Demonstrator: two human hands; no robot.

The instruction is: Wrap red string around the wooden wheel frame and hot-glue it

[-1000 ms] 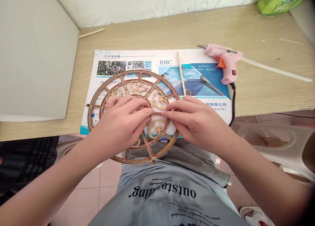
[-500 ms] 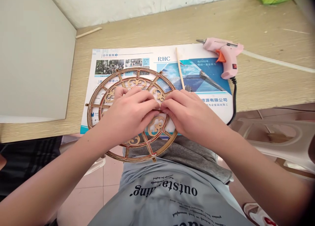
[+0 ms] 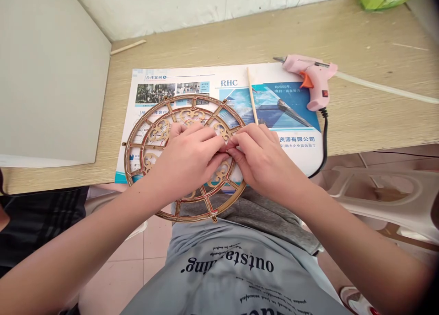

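Grips of left hand (image 3: 190, 159) and right hand (image 3: 265, 157) pinch the round lattice frame (image 3: 206, 197) beneath them, its scroll ornaments (image 3: 216, 182) already set nearby, remaining work unclear, hot-glue gun (image 3: 317, 77) idle beyond the right.

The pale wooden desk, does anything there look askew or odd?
Nothing looks spilled. Slightly odd: the round gold-brown openwork frame juts past the front edge of the pale wooden desk, so it might tip if released.

Bright, soft light; dark right-hand corners
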